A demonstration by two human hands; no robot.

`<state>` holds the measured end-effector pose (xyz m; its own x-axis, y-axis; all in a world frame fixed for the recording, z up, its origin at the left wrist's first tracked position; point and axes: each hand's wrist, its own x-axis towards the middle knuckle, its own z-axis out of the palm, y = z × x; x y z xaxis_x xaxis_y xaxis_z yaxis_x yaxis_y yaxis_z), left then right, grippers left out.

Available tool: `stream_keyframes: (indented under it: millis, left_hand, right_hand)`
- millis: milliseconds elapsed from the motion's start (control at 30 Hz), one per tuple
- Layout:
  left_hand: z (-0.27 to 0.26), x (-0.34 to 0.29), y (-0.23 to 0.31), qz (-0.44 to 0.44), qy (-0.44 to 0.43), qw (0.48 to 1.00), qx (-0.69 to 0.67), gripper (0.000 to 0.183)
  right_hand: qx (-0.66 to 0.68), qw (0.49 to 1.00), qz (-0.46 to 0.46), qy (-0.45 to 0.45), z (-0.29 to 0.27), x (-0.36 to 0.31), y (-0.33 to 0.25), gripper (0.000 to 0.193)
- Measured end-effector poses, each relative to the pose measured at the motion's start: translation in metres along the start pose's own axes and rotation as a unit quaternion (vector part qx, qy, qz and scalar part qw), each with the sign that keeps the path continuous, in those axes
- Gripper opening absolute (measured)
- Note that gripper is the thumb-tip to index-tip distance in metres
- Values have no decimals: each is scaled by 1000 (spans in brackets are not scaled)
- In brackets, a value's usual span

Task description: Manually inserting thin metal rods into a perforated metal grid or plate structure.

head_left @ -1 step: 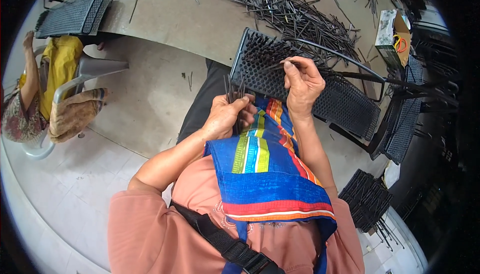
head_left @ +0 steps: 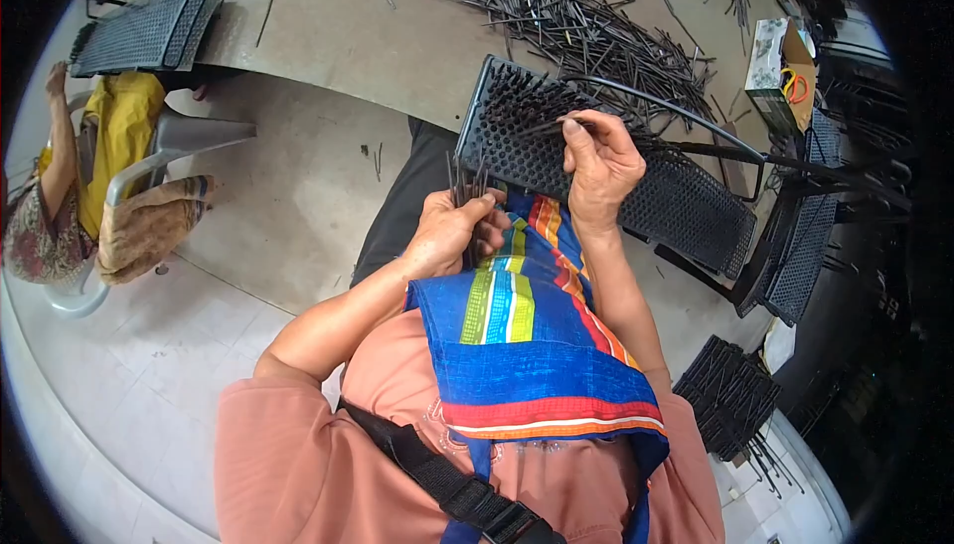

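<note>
My left hand (head_left: 459, 231) is closed round a bundle of thin dark rods (head_left: 465, 184), their tips sticking up above the fingers. With thumb and fingertips, my right hand (head_left: 602, 164) pinches a thin dark rod (head_left: 542, 129) over a black perforated rack (head_left: 686, 201). Many small round holes cover this long rack, which slants from the table edge down to the right. Short dark rods (head_left: 522, 92) stand in the holes at its far left part. My right hand hides the middle of the rack. A blue striped apron (head_left: 537, 375) covers my front.
Loose dark rods (head_left: 586, 22) lie heaped on the table (head_left: 338, 32) beyond the rack. A box (head_left: 780, 77) with scissors stands at the right, near more racks (head_left: 820, 201). At the left, a person's arm (head_left: 62, 137) shows by a grey chair (head_left: 194, 135) and another rack (head_left: 144, 32).
My right hand has shifted very slightly, with the pinched rod still over the rack. My left hand stays in place with its bundle.
</note>
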<state>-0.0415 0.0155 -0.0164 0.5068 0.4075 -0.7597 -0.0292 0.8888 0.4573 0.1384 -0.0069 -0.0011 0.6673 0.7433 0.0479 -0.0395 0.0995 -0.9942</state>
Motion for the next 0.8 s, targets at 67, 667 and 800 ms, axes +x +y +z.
stream_keyframes:
  millis: [67,667,800]
  left_hand:
    - [3,-2,2,-21,-18,999,23,19]
    - [10,-8,1,20,21,999,-43,13]
    - [3,-1,-2,1,26,999,-48,12]
  right_hand:
    - [-30,999,-24,1,2,2,7,8]
    - [-221,954,-193,-61,6,2,9,11]
    - [-272,934,-217,-83,11,0,8,13]
